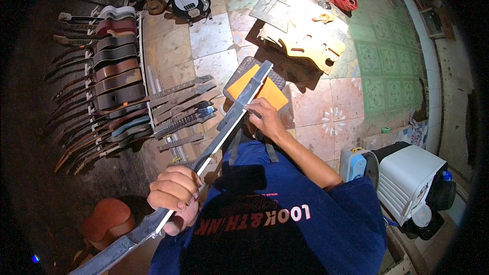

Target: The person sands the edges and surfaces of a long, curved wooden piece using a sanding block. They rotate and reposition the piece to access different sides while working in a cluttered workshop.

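A long, narrow dark bar with a white strip along its edge (225, 128), which looks like a guitar neck, runs diagonally across the view. My left hand (175, 194) is closed around its lower part. Near its upper part, my right hand (266, 118) pinches a small dark object (254, 112) against the white edge; what this object is, I cannot tell. Beneath the bar's upper end lie orange sheets (276, 97) on a dark patterned pad (244, 67).
Guitars (116, 70) fill a rack at the left, beside several loose necks (183, 124). A black electric guitar (191, 2) lies at the top. Yellowish cut-out templates (311, 51) sit at the upper right, a white appliance (408, 175) at the right, and a brown guitar body (109, 219) at the lower left.
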`<state>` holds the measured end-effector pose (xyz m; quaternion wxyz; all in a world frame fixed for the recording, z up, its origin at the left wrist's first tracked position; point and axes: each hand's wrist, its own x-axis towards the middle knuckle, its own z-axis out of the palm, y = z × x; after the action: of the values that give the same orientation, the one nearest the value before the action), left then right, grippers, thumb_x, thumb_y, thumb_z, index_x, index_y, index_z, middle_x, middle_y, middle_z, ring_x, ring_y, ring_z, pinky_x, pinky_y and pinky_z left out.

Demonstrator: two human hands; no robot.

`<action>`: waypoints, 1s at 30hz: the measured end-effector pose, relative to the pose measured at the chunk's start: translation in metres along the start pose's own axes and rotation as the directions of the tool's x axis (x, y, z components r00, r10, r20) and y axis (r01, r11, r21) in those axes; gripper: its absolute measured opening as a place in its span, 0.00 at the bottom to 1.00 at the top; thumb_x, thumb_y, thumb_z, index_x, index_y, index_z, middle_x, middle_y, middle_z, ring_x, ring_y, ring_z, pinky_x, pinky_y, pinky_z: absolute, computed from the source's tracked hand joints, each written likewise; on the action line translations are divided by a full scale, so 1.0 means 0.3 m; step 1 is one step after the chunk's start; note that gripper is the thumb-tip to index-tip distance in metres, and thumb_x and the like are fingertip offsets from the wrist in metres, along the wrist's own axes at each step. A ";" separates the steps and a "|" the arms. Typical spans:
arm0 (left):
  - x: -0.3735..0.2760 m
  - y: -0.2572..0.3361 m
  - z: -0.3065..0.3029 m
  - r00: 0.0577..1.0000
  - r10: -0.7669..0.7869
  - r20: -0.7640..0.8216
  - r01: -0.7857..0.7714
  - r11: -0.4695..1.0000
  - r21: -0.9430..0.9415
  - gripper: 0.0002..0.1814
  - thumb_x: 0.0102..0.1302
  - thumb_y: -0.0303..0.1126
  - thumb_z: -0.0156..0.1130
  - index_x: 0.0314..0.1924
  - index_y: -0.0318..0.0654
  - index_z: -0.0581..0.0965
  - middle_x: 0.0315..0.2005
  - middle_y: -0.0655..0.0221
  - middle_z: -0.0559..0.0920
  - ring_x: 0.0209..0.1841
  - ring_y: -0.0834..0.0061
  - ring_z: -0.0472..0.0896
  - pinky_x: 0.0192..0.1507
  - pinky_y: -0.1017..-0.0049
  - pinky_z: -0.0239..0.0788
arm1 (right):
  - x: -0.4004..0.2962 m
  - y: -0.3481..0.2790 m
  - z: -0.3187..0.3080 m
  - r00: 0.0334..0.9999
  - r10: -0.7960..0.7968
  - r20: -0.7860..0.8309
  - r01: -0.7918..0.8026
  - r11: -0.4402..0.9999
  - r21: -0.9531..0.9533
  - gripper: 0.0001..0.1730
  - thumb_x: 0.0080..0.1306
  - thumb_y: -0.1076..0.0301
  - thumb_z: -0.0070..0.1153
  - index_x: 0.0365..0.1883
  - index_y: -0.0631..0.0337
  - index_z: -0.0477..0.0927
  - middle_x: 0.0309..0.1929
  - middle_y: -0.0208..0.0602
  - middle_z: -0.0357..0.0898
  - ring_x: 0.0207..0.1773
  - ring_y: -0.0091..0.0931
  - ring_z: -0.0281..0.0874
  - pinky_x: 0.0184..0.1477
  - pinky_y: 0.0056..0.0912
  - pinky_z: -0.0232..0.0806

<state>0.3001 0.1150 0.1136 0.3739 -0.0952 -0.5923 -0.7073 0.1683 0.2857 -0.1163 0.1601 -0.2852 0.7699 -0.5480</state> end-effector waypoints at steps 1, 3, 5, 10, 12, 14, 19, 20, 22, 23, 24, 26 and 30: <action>-0.002 0.002 -0.001 1.000 -0.017 0.009 0.017 1.000 -0.022 0.23 0.65 0.55 0.62 0.29 0.44 0.71 0.16 0.73 0.72 0.19 0.75 0.71 0.26 0.72 0.63 | 0.002 0.006 0.004 1.000 0.009 -0.005 -0.009 1.000 0.002 0.17 0.55 0.77 0.60 0.46 0.65 0.82 0.45 0.44 0.77 0.50 0.40 0.78 0.54 0.36 0.70; -0.003 0.000 -0.003 1.000 -0.004 0.004 0.004 1.000 -0.021 0.23 0.65 0.55 0.62 0.29 0.44 0.71 0.16 0.73 0.72 0.19 0.75 0.71 0.26 0.72 0.63 | 0.015 0.015 0.008 1.000 0.025 -0.015 -0.025 1.000 0.003 0.17 0.56 0.77 0.59 0.45 0.65 0.83 0.44 0.45 0.77 0.49 0.40 0.79 0.54 0.36 0.70; -0.002 -0.002 -0.005 1.000 0.017 -0.008 -0.017 1.000 -0.001 0.24 0.66 0.56 0.61 0.28 0.44 0.70 0.16 0.73 0.72 0.18 0.75 0.72 0.25 0.72 0.66 | 0.004 -0.002 0.005 1.000 0.004 -0.001 -0.004 1.000 0.015 0.17 0.56 0.77 0.59 0.45 0.65 0.83 0.44 0.45 0.78 0.50 0.40 0.79 0.54 0.36 0.70; 0.000 0.000 -0.004 0.999 0.041 -0.021 -0.040 0.998 0.048 0.25 0.68 0.57 0.59 0.28 0.43 0.70 0.14 0.72 0.73 0.16 0.75 0.73 0.22 0.72 0.72 | 0.003 0.004 0.013 1.000 0.008 -0.013 -0.008 0.999 0.032 0.17 0.56 0.78 0.58 0.45 0.66 0.83 0.45 0.45 0.78 0.50 0.40 0.79 0.55 0.36 0.70; 0.000 0.000 -0.003 0.998 0.045 -0.032 -0.044 0.998 0.038 0.25 0.68 0.57 0.59 0.28 0.43 0.70 0.14 0.72 0.73 0.16 0.75 0.73 0.22 0.72 0.72 | -0.006 -0.007 0.019 1.000 0.013 -0.020 -0.012 0.999 0.053 0.16 0.56 0.78 0.58 0.45 0.66 0.83 0.45 0.45 0.78 0.51 0.40 0.79 0.56 0.36 0.70; 0.001 -0.001 -0.006 0.998 0.054 -0.032 -0.053 0.998 0.031 0.25 0.67 0.57 0.59 0.28 0.43 0.70 0.14 0.72 0.73 0.16 0.75 0.73 0.21 0.72 0.72 | -0.006 -0.001 0.019 1.000 0.010 -0.013 -0.010 0.999 0.051 0.17 0.55 0.78 0.58 0.45 0.66 0.83 0.46 0.45 0.79 0.51 0.40 0.79 0.56 0.36 0.70; 0.003 -0.004 -0.020 0.998 0.061 0.005 -0.061 0.998 -0.014 0.25 0.66 0.56 0.61 0.27 0.42 0.70 0.14 0.71 0.73 0.15 0.75 0.74 0.21 0.73 0.72 | -0.007 0.000 0.025 0.999 0.033 -0.026 -0.032 0.999 0.034 0.16 0.56 0.78 0.58 0.44 0.65 0.83 0.45 0.44 0.79 0.50 0.39 0.79 0.55 0.35 0.70; 0.004 -0.008 -0.021 0.997 0.073 0.000 -0.073 0.997 -0.019 0.25 0.66 0.56 0.62 0.27 0.42 0.70 0.14 0.71 0.73 0.15 0.75 0.74 0.21 0.73 0.71 | -0.010 -0.009 0.026 0.999 0.021 -0.029 -0.020 0.999 0.042 0.16 0.56 0.77 0.58 0.44 0.65 0.83 0.45 0.44 0.80 0.50 0.39 0.79 0.55 0.35 0.70; 0.000 -0.019 -0.014 0.996 0.089 -0.010 -0.089 0.995 -0.036 0.25 0.66 0.55 0.63 0.27 0.41 0.70 0.14 0.71 0.74 0.16 0.75 0.74 0.20 0.74 0.71 | -0.020 -0.004 0.025 0.998 0.040 -0.039 -0.038 0.998 0.056 0.16 0.56 0.77 0.58 0.44 0.65 0.84 0.44 0.44 0.80 0.50 0.38 0.79 0.55 0.34 0.70; -0.005 -0.017 -0.015 0.998 0.060 0.006 -0.059 0.997 -0.042 0.24 0.66 0.55 0.62 0.27 0.43 0.70 0.15 0.71 0.73 0.17 0.75 0.74 0.23 0.73 0.69 | -0.020 0.016 0.030 0.997 0.066 -0.045 -0.063 0.996 0.063 0.15 0.56 0.77 0.58 0.44 0.65 0.84 0.44 0.44 0.80 0.49 0.38 0.80 0.55 0.34 0.70; -0.007 -0.013 -0.019 0.999 0.036 0.023 -0.035 0.998 -0.046 0.23 0.66 0.56 0.61 0.28 0.44 0.69 0.16 0.72 0.73 0.18 0.76 0.73 0.26 0.73 0.68 | -0.008 0.015 0.030 0.995 0.086 -0.050 -0.083 0.994 0.069 0.15 0.56 0.77 0.58 0.43 0.65 0.84 0.44 0.44 0.80 0.49 0.38 0.80 0.54 0.34 0.70; -0.005 -0.008 -0.022 0.999 0.005 0.036 -0.004 0.999 -0.044 0.23 0.66 0.56 0.60 0.28 0.45 0.69 0.17 0.73 0.73 0.20 0.76 0.72 0.29 0.73 0.66 | -0.021 -0.002 0.030 0.997 0.052 -0.058 -0.048 0.997 0.065 0.15 0.56 0.78 0.58 0.43 0.65 0.84 0.45 0.44 0.80 0.49 0.38 0.80 0.54 0.34 0.70; -0.010 0.002 -0.015 1.000 -0.006 0.029 0.007 1.000 -0.027 0.23 0.66 0.56 0.60 0.29 0.45 0.69 0.17 0.73 0.72 0.20 0.76 0.72 0.29 0.73 0.66 | -0.012 0.006 0.038 0.995 0.064 -0.072 -0.060 0.996 0.060 0.16 0.55 0.78 0.57 0.43 0.65 0.84 0.44 0.43 0.80 0.49 0.37 0.80 0.54 0.34 0.71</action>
<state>0.3040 0.1121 0.1112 0.3615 -0.1086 -0.5883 -0.7151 0.1771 0.2798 -0.1221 0.1565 -0.2358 0.7675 -0.5751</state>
